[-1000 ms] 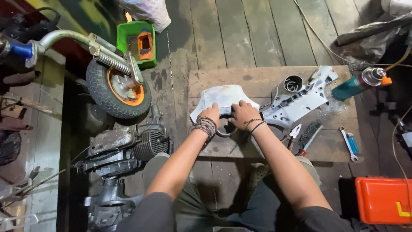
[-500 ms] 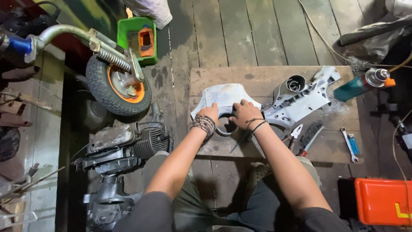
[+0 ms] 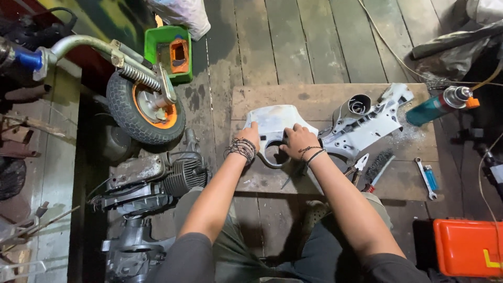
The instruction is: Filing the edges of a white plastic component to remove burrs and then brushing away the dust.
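We see both hands on a pale grey scooter headlight cowl [image 3: 272, 123] lying flat on the wooden board [image 3: 314, 97], w/ its round cutout facing us. Left hand [image 3: 250, 135] grips the cowl's left edge, fingers curled over it. Right hand [image 3: 297, 140] presses on its right side, fingers bent, by the cutout. Just right of the cowl: a white handlebar housing [image 3: 367, 123]. Nearer us, pliers [image 3: 359, 165], a wire brush [image 3: 378, 167] & a spanner [image 3: 425, 178]. A teal spray can [image 3: 437, 105] lies at the board's far right.
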